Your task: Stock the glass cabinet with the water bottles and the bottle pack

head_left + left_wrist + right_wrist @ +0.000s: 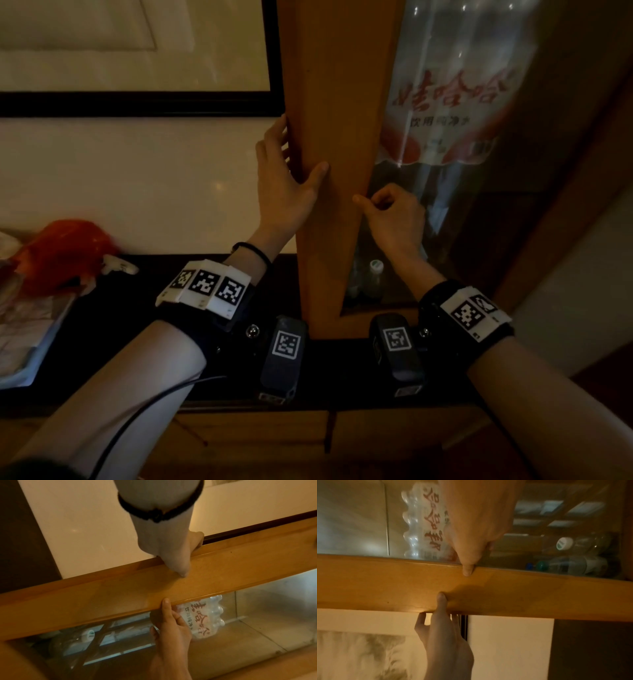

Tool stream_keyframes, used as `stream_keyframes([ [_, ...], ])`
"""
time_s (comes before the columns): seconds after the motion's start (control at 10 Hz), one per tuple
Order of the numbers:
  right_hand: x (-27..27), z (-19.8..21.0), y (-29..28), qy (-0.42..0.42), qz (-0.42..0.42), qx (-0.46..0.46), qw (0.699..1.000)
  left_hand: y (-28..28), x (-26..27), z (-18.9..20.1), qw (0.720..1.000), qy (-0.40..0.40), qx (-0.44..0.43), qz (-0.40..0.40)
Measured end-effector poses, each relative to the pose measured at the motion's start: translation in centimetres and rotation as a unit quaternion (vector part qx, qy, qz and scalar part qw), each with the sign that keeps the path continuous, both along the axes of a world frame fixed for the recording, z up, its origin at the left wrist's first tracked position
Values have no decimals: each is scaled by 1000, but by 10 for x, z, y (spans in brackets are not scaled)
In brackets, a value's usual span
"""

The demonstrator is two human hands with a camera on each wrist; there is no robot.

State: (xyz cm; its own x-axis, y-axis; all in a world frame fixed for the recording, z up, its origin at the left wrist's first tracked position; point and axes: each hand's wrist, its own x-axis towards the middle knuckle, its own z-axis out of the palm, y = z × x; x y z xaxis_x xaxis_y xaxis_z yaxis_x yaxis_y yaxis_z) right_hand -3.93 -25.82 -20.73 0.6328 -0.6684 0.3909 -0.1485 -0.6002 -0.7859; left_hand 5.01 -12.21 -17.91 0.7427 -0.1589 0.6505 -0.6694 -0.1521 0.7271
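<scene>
The glass cabinet's wooden door frame point(329, 85) point(102, 595) point(385, 582) stands upright before me. Behind its glass sits the shrink-wrapped bottle pack point(452, 96) point(205, 618) point(423, 520) with red characters. Loose water bottles point(375, 274) point(573, 545) stand low behind the glass, one white-capped. My left hand point(291, 171) point(173, 555) point(443, 628) grips the frame's outer edge, thumb on the front and fingers round the back. My right hand point(394, 219) point(171, 626) point(476, 527) is curled against the glass, its thumb tip pressing the frame's inner edge.
A black-framed picture point(137, 51) hangs on the wall left of the cabinet. On the dark counter point(171, 394) at the left lie a red plastic bag point(65, 253) and a pale tray with papers point(27, 335). Wooden drawer fronts run below the counter.
</scene>
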Motion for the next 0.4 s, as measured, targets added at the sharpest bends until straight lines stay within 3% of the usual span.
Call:
stream_keyframes([
  [0.1,-1,5,6,29,-24,24,999,2,3,0,1000,3,9,-11],
  [0.2,-13,24,26,36,50,97,993,6,5,-1,999,13,23,-26],
  [0.3,-36,58,61,26,140,107,984,15,5,3,997,0,33,-63],
  [0.4,-65,111,99,-38,201,68,977,17,3,5,996,8,29,-89],
])
